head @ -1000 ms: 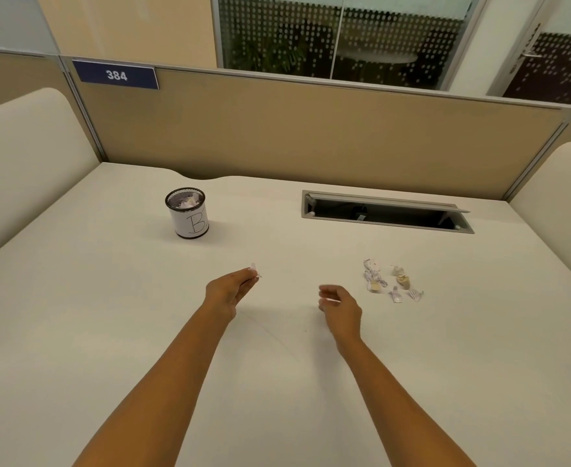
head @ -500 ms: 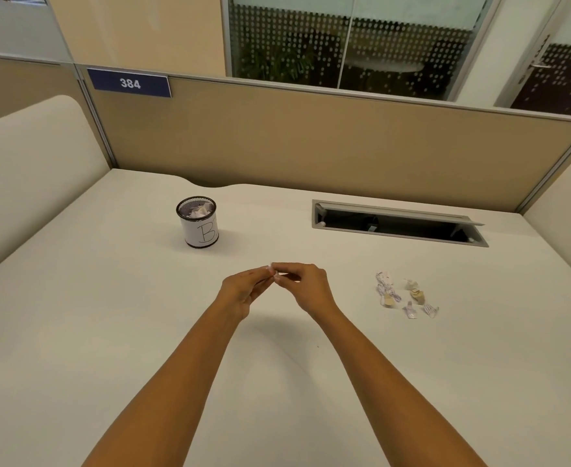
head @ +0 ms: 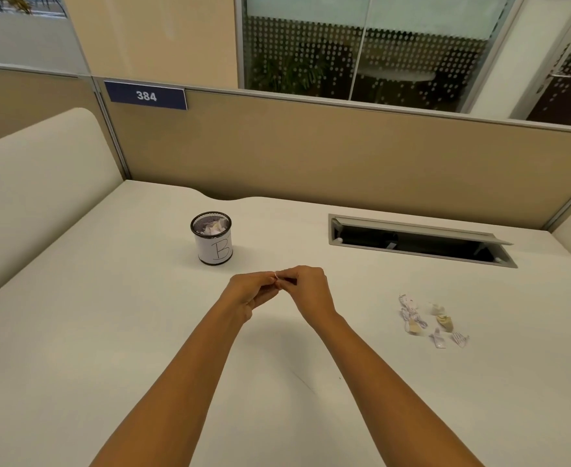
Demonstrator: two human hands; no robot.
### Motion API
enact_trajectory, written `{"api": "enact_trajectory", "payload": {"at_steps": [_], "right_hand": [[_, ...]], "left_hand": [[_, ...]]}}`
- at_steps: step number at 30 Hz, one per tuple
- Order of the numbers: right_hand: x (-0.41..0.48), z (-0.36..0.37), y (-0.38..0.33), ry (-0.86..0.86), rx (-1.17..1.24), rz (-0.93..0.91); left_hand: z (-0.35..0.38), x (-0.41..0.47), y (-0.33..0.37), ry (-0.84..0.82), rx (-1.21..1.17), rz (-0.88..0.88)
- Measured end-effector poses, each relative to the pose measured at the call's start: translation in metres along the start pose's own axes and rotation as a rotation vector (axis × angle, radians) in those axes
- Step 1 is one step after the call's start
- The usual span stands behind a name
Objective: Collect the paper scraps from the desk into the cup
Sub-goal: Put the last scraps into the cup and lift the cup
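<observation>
Both hands raised above the middle of the desk [head: 109, 332], fingertips meeting: left hand [head: 248, 291] and right hand [head: 307, 289] pinched together on one tiny pale scrap [head: 276, 275], barely visible between them, too small to tell which fingers bear the hold. Forearms reaching in from the near edge, converging toward the centre. Far and left of the hands, upright on the desk: a black mesh cup [head: 214, 238] wrapped in a white label marked "B", crumpled white paper showing inside near the rim. Right of the hands and well apart from them: a loose cluster of paper scraps [head: 429, 323] lying on the surface, some white with printed lines, some tan, close to one another. Farther back on the right: a recessed cable tray [head: 419, 241] with its grey lid tilted open. Along the far edge: a tan partition [head: 344, 156] bearing a blue plate reading "384" [head: 146, 95], glass panels with a dotted pattern beyond it
</observation>
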State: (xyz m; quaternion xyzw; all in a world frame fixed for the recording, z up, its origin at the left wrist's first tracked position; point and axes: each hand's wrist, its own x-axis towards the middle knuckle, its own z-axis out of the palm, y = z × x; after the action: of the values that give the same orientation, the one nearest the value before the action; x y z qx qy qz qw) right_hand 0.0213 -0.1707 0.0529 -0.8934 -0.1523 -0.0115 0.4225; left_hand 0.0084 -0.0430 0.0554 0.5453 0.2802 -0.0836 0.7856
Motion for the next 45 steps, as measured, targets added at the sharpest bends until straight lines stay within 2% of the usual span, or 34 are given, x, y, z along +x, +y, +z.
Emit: {"api": "enact_trajectory", "payload": {"at_steps": [4,8,11,14,17,18,20,23,26,28,31,36,39,45], "right_hand": [[0.014,0.011,0.000,0.044,-0.090,-0.052],[0.029,0.024,-0.002,0.082,-0.192,-0.131],[0.042,0.031,-0.004,0.104,-0.188,-0.120],[0.059,0.035,-0.012,0.165,0.118,0.096],[0.078,0.033,-0.023,0.153,0.715,0.439],[0.084,0.033,-0.028,0.126,0.892,0.527],[0.096,0.034,-0.037,0.079,1.072,0.608],[0.113,0.040,-0.049,0.037,1.140,0.603],[0.131,0.051,-0.058,0.022,1.138,0.589],[0.143,0.062,-0.061,0.029,1.044,0.565],[0.155,0.080,-0.065,0.075,0.628,0.445],[0.169,0.105,-0.068,0.101,0.030,0.136],[0.174,0.115,-0.064,0.062,-0.325,-0.058],[0.169,0.123,-0.065,-0.097,-0.662,-0.285]], "left_hand": [[-0.006,0.007,0.012,-0.052,-0.040,-0.042],[-0.012,0.014,0.022,-0.101,-0.223,-0.119],[-0.018,0.020,0.029,-0.141,-0.321,-0.147],[-0.024,0.027,0.038,-0.161,-0.328,-0.114],[-0.031,0.034,0.049,-0.141,-0.323,-0.014],[-0.033,0.037,0.053,-0.104,-0.300,0.036],[-0.039,0.044,0.060,0.044,-0.165,0.160],[-0.050,0.057,0.063,0.332,0.269,0.403],[-0.063,0.074,0.063,0.420,0.592,0.633],[-0.070,0.088,0.065,0.426,0.723,0.650],[-0.079,0.107,0.067,0.436,0.835,0.616],[-0.084,0.123,0.067,0.412,0.796,0.634],[-0.087,0.128,0.065,0.419,0.774,0.657],[-0.092,0.132,0.064,0.433,0.782,0.673]]}}
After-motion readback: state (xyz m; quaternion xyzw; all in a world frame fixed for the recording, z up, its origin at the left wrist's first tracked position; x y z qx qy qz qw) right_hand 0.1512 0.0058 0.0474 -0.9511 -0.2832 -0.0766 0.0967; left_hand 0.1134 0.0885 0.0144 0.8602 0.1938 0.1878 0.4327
